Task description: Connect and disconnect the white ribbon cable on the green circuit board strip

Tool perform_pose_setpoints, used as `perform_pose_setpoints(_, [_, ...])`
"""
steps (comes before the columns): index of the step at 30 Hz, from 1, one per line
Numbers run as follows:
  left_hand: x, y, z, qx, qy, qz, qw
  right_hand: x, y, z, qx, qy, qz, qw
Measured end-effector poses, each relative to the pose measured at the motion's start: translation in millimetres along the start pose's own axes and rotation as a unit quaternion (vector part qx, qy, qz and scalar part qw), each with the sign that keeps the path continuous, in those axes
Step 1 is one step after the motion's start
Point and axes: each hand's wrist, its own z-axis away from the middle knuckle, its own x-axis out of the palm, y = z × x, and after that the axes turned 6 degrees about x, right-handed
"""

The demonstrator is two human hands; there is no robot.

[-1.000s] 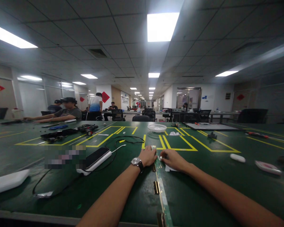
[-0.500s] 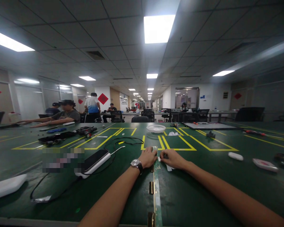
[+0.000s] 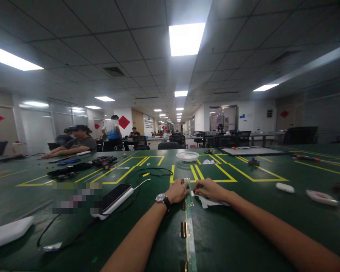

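A long, narrow green circuit board (image 3: 190,230) with gold-coloured flaps along its left side runs from the near edge of the view away from me. My left hand (image 3: 178,192), wearing a watch (image 3: 161,198) on its wrist, is closed over the far part of the board and holds it against the table. Just right of the board, my right hand (image 3: 208,189) pinches a small white piece (image 3: 192,193) at the board's edge. Under that hand and wrist lies a white sheet (image 3: 211,202), partly hidden.
On the green table (image 3: 238,234), a phone (image 3: 116,196) lies on a white block at left, with a black cable around it. Beyond my hands stands a white basket (image 3: 187,156). A white oval item (image 3: 285,187) lies at right. A person (image 3: 83,141) sits at far left.
My right hand has shifted slightly, and more of the white sheet shows beneath it. My left hand stays on the board. The whole view has moved a little.
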Motion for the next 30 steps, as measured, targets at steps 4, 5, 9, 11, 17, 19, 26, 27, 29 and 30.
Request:
perform_pose_setpoints(4, [-5.1,-6.7,-0.4,0.004,0.007,0.033,0.999,3.7,0.7,-0.7,-0.076,-0.001,0.043,0.996])
perform_pose_setpoints(5, [-6.6,-7.4,-0.2,0.001,0.011,0.037,0.999,5.6,-0.7,-1.3,-0.096,-0.015,0.049,0.994])
perform_pose_setpoints(9, [-10.8,-6.9,1.0,0.006,0.029,0.029,0.999,8.0,-6.2,-4.0,-0.125,-0.044,0.073,0.989])
perform_pose_setpoints(11, [-11.6,-5.9,1.6,0.017,0.038,0.017,0.999,5.1,-4.2,-4.5,-0.111,-0.038,0.107,0.987])
perform_pose_setpoints(17, [-15.4,-4.6,3.0,0.016,0.059,-0.007,0.998,-10.3,26.0,1.1,0.072,0.006,0.246,0.967])
perform_pose_setpoints(19, [-16.5,-4.9,3.3,0.015,0.057,-0.008,0.998,-17.6,38.8,5.9,0.178,0.018,0.284,0.942])
perform_pose_setpoints(26, [-14.1,-4.2,4.2,0.028,0.055,-0.018,0.998,-37.5,67.7,19.9,0.377,0.023,0.334,0.864])
perform_pose_setpoints(27, [-13.6,-3.9,4.4,0.029,0.056,-0.017,0.998,-37.3,70.7,19.9,0.388,0.022,0.335,0.858])
perform_pose_setpoints(29, [-12.5,-3.3,4.8,0.032,0.054,-0.015,0.998,-34.9,77.0,18.9,0.398,0.020,0.333,0.854])
perform_pose_setpoints(30, [-11.9,-3.2,4.9,0.033,0.050,-0.014,0.998,-33.1,80.3,18.3,0.401,0.021,0.332,0.854])
